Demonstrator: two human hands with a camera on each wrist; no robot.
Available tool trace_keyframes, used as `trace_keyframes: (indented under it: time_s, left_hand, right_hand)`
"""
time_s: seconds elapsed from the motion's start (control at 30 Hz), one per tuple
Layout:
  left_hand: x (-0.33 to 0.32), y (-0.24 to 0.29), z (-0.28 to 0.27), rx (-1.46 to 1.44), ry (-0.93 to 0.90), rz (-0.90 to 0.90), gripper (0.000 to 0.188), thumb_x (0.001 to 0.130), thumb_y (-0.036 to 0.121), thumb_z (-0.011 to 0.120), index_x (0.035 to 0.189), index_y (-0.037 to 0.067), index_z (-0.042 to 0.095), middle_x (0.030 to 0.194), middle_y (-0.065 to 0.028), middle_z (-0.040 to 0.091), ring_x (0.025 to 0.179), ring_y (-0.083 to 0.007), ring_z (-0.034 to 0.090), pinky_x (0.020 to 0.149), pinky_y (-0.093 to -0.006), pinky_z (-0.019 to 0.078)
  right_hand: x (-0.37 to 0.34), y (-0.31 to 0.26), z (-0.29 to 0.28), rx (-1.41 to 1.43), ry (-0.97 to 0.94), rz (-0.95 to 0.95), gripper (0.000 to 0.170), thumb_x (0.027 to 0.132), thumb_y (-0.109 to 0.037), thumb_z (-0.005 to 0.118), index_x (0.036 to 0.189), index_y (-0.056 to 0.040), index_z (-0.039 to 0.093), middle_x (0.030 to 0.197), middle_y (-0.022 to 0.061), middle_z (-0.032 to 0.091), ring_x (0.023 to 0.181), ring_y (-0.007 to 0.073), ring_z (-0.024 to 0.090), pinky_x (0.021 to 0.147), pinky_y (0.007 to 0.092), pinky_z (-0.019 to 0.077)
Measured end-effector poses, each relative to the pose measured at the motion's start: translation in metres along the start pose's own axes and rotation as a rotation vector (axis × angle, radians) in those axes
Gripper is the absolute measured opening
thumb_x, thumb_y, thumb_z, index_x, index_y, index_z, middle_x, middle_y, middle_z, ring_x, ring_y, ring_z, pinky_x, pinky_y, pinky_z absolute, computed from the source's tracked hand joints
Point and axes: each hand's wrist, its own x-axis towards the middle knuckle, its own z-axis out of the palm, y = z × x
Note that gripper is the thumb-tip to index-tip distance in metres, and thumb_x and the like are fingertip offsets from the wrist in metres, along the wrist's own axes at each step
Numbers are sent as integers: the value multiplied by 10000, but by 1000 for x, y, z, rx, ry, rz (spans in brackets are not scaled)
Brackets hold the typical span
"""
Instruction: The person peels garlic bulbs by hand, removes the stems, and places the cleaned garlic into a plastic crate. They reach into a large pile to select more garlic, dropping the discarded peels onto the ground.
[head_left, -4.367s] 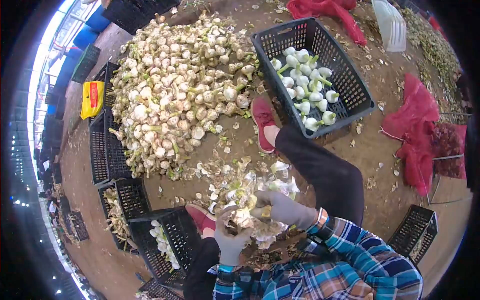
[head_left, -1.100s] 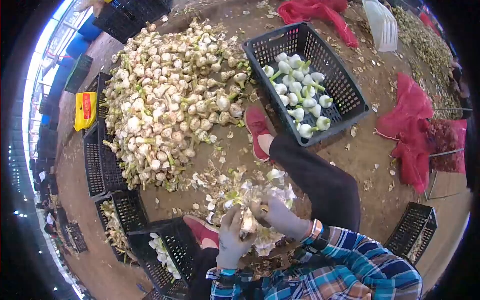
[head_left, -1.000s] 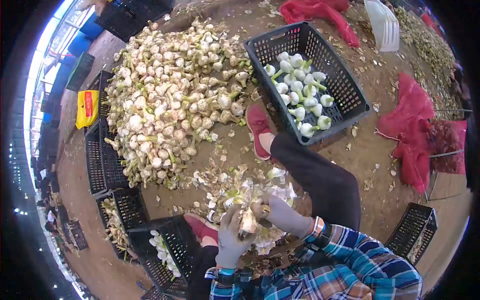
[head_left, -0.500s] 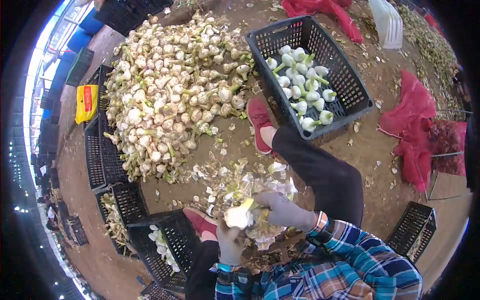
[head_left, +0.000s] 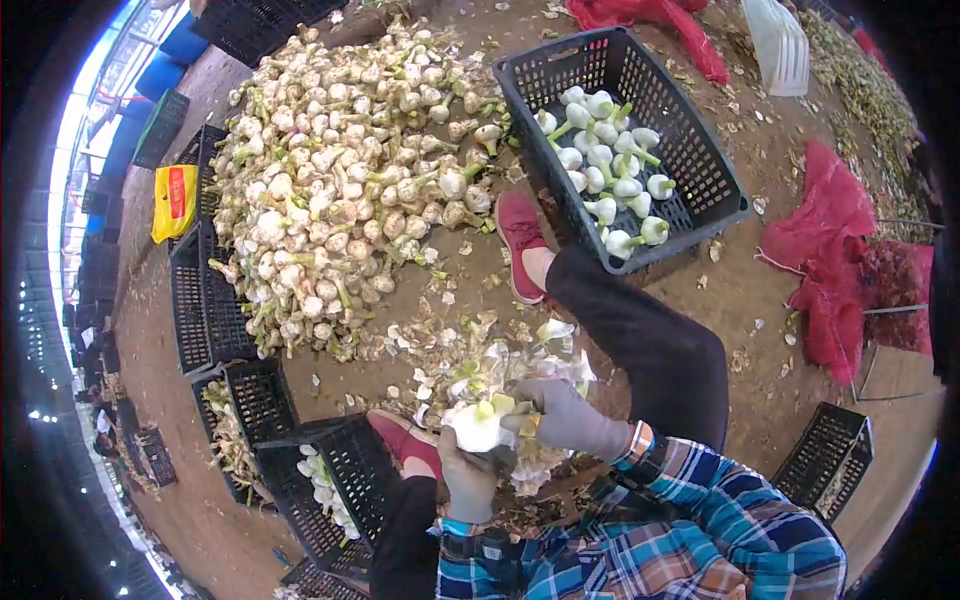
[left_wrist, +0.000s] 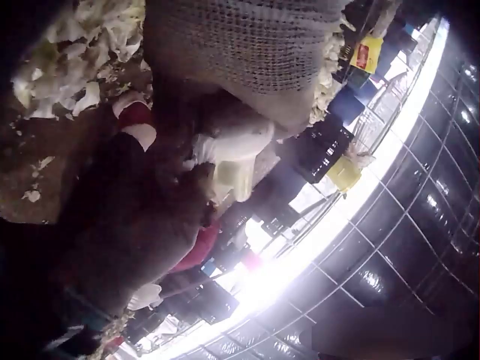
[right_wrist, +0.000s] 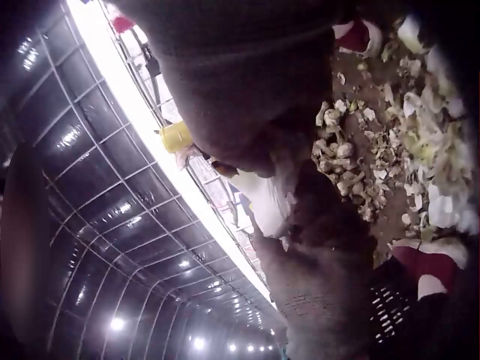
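In the head view my gloved left hand (head_left: 468, 482) holds a peeled white garlic bulb (head_left: 474, 430) from below. The left wrist view shows the bulb's smooth side and its short, pale green cut stem (left_wrist: 236, 180). My gloved right hand (head_left: 572, 420) is right beside the bulb, fingers curled around a small yellow-brown object (head_left: 528, 426); most of it is hidden, and I cannot tell its kind. In the right wrist view the white bulb (right_wrist: 268, 206) lies between both hands. Loose garlic skins (head_left: 470, 370) are heaped just beyond them.
Unpeeled garlic (head_left: 330, 190) forms a large pile ahead on the left. A black crate (head_left: 710, 185) ahead right holds peeled white bulbs (head_left: 610, 160). More black crates (head_left: 325, 440) stand at left. Red shoes (head_left: 520, 240) flank the skins; red net bags (head_left: 825, 250) lie right.
The garlic in my left hand had brown, ragged skin about a second ago; now it shows bare and white. It has turned, stem toward my right hand. The head view has shifted slightly.
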Motion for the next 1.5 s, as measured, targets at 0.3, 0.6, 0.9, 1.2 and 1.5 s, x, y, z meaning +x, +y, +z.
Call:
trace_keyframes:
  time_s: [0.3,0.6,0.9,1.2,1.5]
  left_hand:
    - [-1,-1,0,1059,223,633,331,730,60,736,1031,-7,615,1104,-119,594,976,-210,596,897,-339,465]
    - [2,3,-23,334,-139,280,310,814,148,594,1048,-54,617,1082,-152,629,996,-243,620,870,-371,511]
    - [23,-9,-35,-628,-855,57,488,921,454,529,1193,49,545,1091,-112,634,1025,-237,619,909,-428,506]
    - [33,15,-45,-438,-45,388,479,936,404,527,1295,88,509,1279,-68,578,1193,-276,530,1060,-473,387]
    - [14,-9,89,330,-93,558,449,922,380,549,1255,81,529,1225,-75,591,1149,-269,544,1014,-449,414]
  right_hand:
    - [-1,12,9,-128,-25,-246,264,831,-211,648,1002,-12,616,906,197,634,883,375,614,766,427,489]
    - [-1,5,-5,64,-155,-181,273,782,-179,759,956,-14,628,792,99,599,723,178,553,659,323,444]
    - [-2,5,-8,405,-296,31,309,789,-187,777,987,12,648,752,9,601,698,53,540,605,237,433]
    - [-20,14,11,-106,-725,-123,292,818,-196,634,1047,-15,621,998,182,637,921,297,618,797,434,469]
    - [-77,41,26,-615,-147,-655,153,710,-126,634,790,-17,564,789,169,561,754,343,561,663,414,470]
